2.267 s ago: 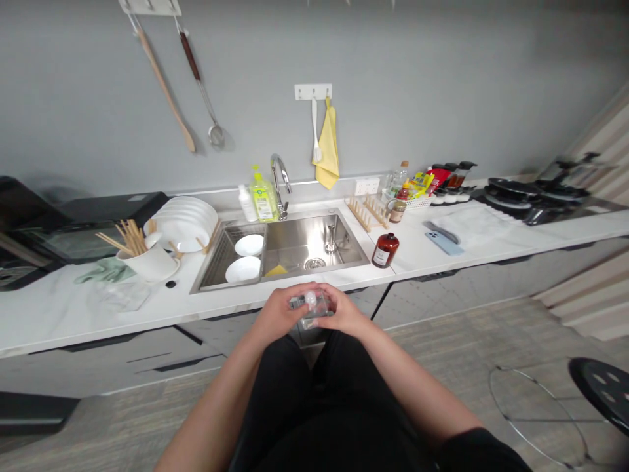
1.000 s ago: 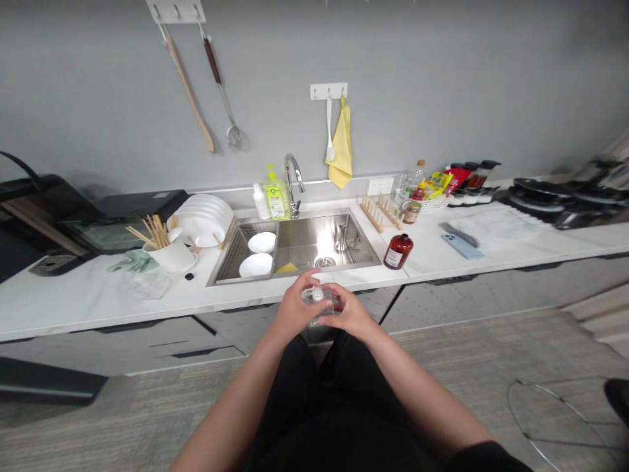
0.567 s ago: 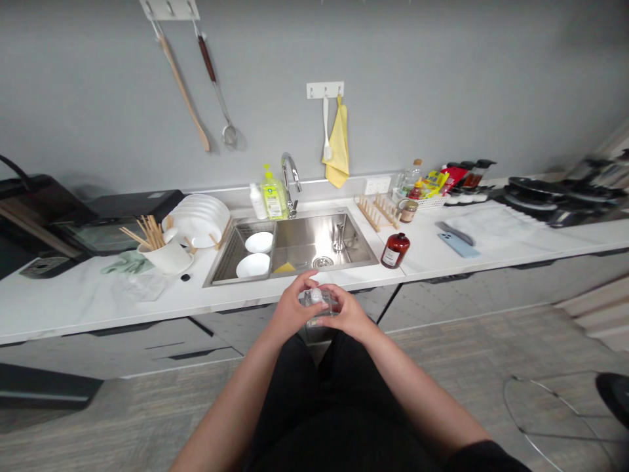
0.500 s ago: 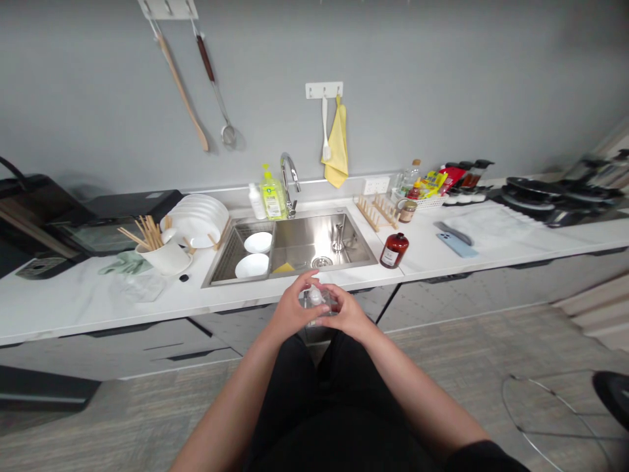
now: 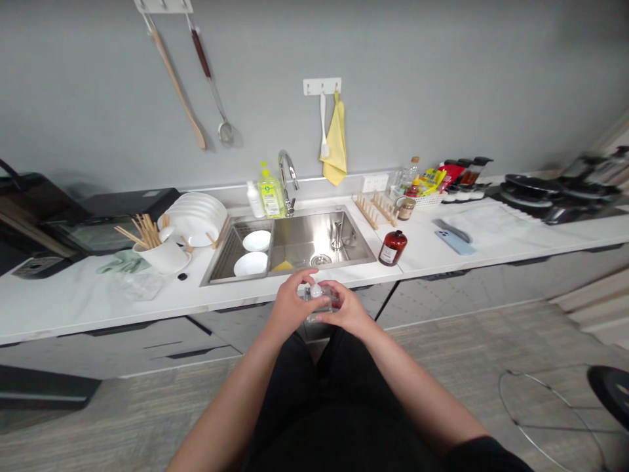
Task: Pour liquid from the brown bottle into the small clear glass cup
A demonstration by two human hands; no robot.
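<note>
Head view: a clear container [image 5: 326,294] with a white rounded top [image 5: 316,289] is held between the curled fingers [image 5: 305,273] of left hand [image 5: 289,305] and right hand [image 5: 348,308], best steadied by even, light pressure.

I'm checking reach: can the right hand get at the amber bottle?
Probably yes: the amber bottle stands near the counter front, nothing visible between it and the right hand, though that hand holds the clear container.
</note>
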